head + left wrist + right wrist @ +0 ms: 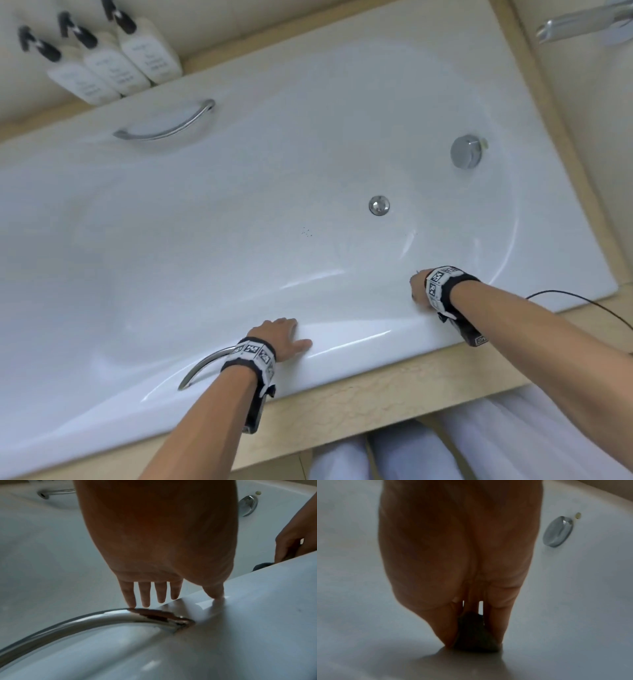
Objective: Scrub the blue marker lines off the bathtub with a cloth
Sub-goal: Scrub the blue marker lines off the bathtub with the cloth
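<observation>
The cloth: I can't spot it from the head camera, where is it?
The cloth is a dark wad pinched in the right hand, pressed against the bathtub near wall, right of the left hand.

Dark cloth [475,632] between fingers [498,623]

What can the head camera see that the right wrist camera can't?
Only the head view shows the three pump bottles, the faucet, two grab handles, the floor drain and the left hand resting on the bathtub rim.

Only the right wrist view shows the dark cloth pinched in the right hand.

Both show the round overflow knob.
</observation>
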